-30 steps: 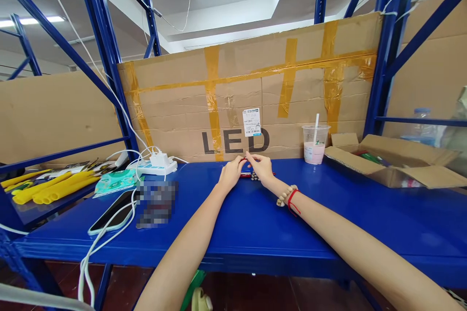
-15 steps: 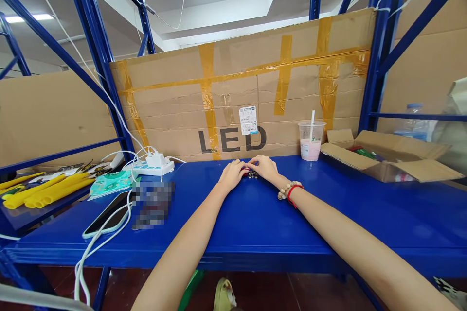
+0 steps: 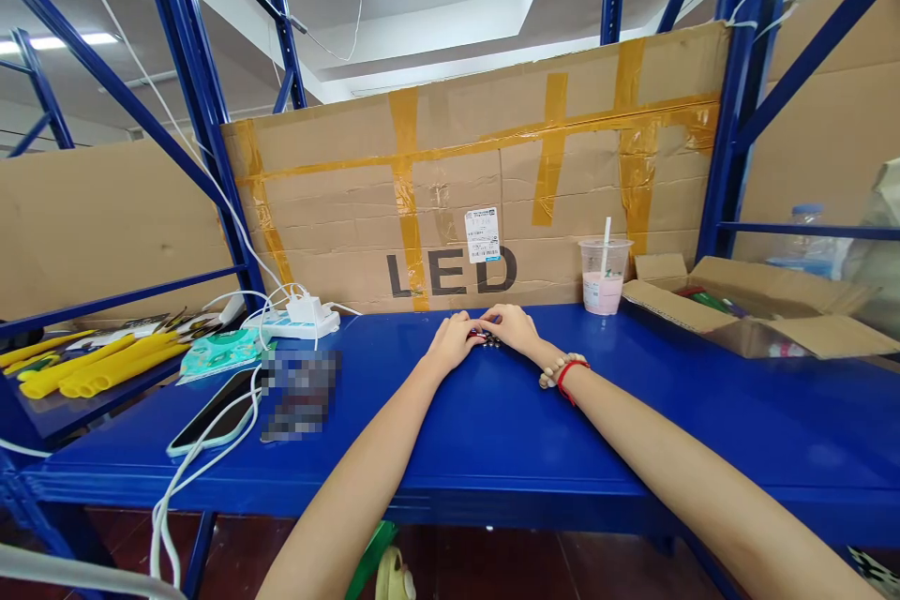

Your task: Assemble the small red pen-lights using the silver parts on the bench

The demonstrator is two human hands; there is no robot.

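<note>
Both hands meet over the blue shelf top (image 3: 562, 431), close to its back edge. Between them is a small dark object with shiny round knobs and a bit of red (image 3: 487, 339); its kind is too small to make out. My left hand (image 3: 451, 342) has its fingers closed on the object's left side. From the right, my right hand (image 3: 513, 328) curls over it with bent fingers, thumb and fingertips close to the left hand's. A beaded bracelet (image 3: 552, 369) and a red cord (image 3: 568, 378) circle the right wrist. The fingers partly cover the object.
A cup of pink drink with a straw (image 3: 603, 286) stands right of the hands, beside an open cardboard box (image 3: 731, 323). To the left lie a phone (image 3: 215, 417), white cables and a power strip (image 3: 299, 323). A large cardboard sheet (image 3: 337, 234) closes the back.
The view has shifted slightly. The small object shows darker and less golden between the fingers, and the hands stay together over it. A shoe below the shelf has moved left.
</note>
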